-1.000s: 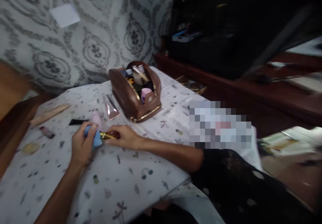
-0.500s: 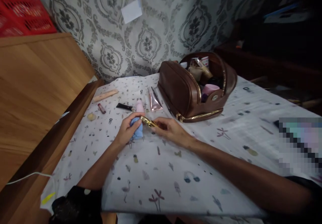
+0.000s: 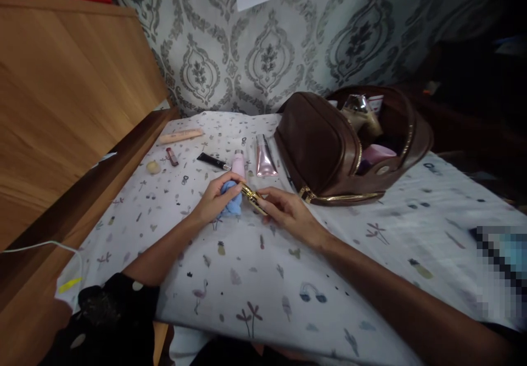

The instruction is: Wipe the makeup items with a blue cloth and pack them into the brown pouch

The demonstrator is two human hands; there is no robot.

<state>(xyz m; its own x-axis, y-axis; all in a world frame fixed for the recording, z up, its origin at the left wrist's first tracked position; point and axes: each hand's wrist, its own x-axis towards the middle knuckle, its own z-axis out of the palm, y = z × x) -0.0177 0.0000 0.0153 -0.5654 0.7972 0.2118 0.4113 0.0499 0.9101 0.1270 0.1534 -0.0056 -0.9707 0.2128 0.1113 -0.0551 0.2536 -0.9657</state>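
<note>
My left hand (image 3: pixel 214 196) is closed around a crumpled light-blue cloth (image 3: pixel 232 200), its thumb and fingertips at the upper end of a shiny gold tube (image 3: pixel 252 196), which looks like a lipstick. The tube's lower end is pinched between the thumb and fingers of my right hand (image 3: pixel 288 212). Just beyond my hands lie a pale pink bottle (image 3: pixel 237 164), a black tube (image 3: pixel 213 161) and a clear-pink squeeze tube (image 3: pixel 265 157). Farther left are a peach-coloured tube (image 3: pixel 181 135), a small reddish tube (image 3: pixel 172 157) and a beige sponge-like piece (image 3: pixel 152 167).
An open brown cosmetic bag (image 3: pixel 319 146) holding several items, including a pink cup-like thing (image 3: pixel 377 153), stands right of my hands. A wooden panel (image 3: pixel 78 75) rises at the left. A pixelated object (image 3: pixel 504 262) lies at the right on the printed tablecloth (image 3: pixel 263 289).
The view has shifted, so the bag and items sit farther right or at a different height. My right hand's grip on the gold tube has turned slightly; both hands stay together.
</note>
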